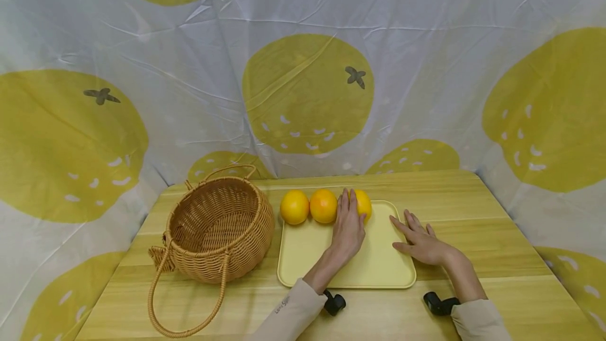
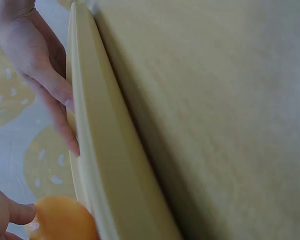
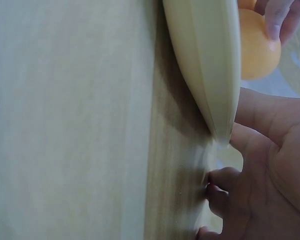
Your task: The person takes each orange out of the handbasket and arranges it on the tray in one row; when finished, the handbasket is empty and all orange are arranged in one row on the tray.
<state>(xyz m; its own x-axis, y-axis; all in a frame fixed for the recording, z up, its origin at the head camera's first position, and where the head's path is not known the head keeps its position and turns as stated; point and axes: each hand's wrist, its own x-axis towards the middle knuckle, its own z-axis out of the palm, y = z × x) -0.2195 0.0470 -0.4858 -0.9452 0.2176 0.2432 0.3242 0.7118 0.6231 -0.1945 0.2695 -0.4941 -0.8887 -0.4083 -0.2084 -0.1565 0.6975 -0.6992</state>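
Note:
Three oranges stand in a row along the far side of a pale yellow tray (image 1: 379, 272): a left orange (image 1: 294, 207), a middle orange (image 1: 324, 206) and a right orange (image 1: 363, 204). My left hand (image 1: 349, 230) holds the right orange from above, its fingers over the left side and its thumb near the front. That thumb also shows against the orange (image 2: 62, 220) in the left wrist view. My right hand (image 1: 423, 241) is spread at the tray's right edge, holding nothing. In the right wrist view its fingers (image 3: 247, 137) are beside the tray rim (image 3: 225, 115).
A round wicker basket (image 1: 258, 246) stands left of the tray, its handle (image 1: 187, 333) hanging down toward the front. All of it rests on a wooden table (image 1: 492, 257). Behind hangs a pale cloth (image 1: 416, 67) printed with large yellow fruit.

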